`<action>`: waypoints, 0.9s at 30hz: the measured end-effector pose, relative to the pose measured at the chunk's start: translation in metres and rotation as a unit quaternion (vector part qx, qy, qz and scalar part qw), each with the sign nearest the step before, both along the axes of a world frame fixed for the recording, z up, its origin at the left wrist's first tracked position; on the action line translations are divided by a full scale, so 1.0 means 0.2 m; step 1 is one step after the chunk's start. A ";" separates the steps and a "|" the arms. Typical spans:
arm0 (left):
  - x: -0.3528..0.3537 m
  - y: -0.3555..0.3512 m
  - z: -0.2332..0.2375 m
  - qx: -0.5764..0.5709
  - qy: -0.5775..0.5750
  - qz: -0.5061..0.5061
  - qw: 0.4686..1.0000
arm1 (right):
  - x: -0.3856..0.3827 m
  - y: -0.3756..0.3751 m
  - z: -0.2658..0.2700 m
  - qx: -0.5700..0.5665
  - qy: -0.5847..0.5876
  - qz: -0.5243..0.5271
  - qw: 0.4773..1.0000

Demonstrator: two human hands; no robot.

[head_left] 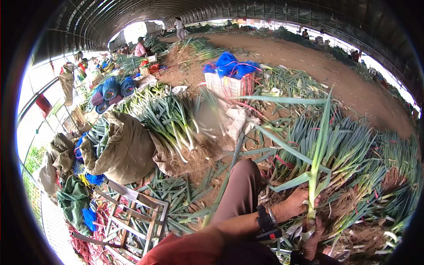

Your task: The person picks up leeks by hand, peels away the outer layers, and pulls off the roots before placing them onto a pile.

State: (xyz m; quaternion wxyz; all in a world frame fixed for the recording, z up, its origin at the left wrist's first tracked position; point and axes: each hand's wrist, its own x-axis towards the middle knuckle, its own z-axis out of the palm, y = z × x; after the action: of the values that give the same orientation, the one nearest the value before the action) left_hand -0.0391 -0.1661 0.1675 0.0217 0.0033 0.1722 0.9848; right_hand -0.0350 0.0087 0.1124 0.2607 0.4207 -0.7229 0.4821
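My left hand [291, 205], with a dark watch on its wrist, is closed round the stalk of an upright leek [313, 176]. Just below it, my right hand [312, 238] is closed at the leek's lower end, partly hidden at the bottom of the view. Long green leaves spread from the top of the stalk, some reaching left. Bundled leeks [340, 145] with tangled roots [346, 203] lie beside and beyond my hands.
A pale crate [227, 86] carries blue netting [232, 65]. Left of my knee are a leek pile [176, 119], a brown sack [126, 152] and a metal frame [152, 201]. Several people are in the background, including one standing person [179, 29].
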 end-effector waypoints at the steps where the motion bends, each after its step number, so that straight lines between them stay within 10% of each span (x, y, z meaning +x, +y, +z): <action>1: 0.00 0.00 -0.02 0.006 -0.003 -0.010 1.000 | 0.00 0.02 0.01 -0.002 -0.080 0.047 0.996; 10: 0.00 0.03 0.04 -0.057 0.063 0.157 0.984 | 0.06 -0.10 0.13 -0.027 -0.276 0.042 0.960; 15: -0.03 0.03 -0.05 -0.109 0.056 0.232 0.965 | 0.04 -0.13 0.11 0.063 -0.070 -0.053 0.994; 18: 0.04 -0.02 0.08 -0.473 0.121 0.342 0.803 | 0.11 -0.05 0.12 0.117 -0.011 -0.072 0.990; 19: -0.07 0.06 -0.18 -0.242 0.169 0.142 0.945 | 0.12 -0.07 0.16 0.122 0.000 -0.079 0.989; 21: -0.05 0.05 -0.17 -0.392 0.146 0.207 0.884 | 0.15 -0.14 0.30 0.111 0.017 -0.073 0.991; 22: 0.01 0.02 -0.12 -0.606 0.125 0.357 0.699 | 0.14 -0.12 0.28 0.079 -0.039 -0.056 0.995; 24: 0.06 -0.10 -0.01 -0.611 0.111 0.270 0.736 | 0.11 -0.09 0.22 0.015 -0.147 -0.015 0.989; 27: 0.10 -0.16 0.13 -0.324 0.216 0.248 0.887 | 0.05 -0.13 0.22 -0.016 -0.020 -0.043 0.999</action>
State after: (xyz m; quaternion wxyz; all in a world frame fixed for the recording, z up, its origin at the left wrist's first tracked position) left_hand -0.0189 -0.1975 0.1934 -0.2614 0.1656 0.4774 0.8224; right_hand -0.0245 -0.0175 0.1566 0.2739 0.3754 -0.7372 0.4905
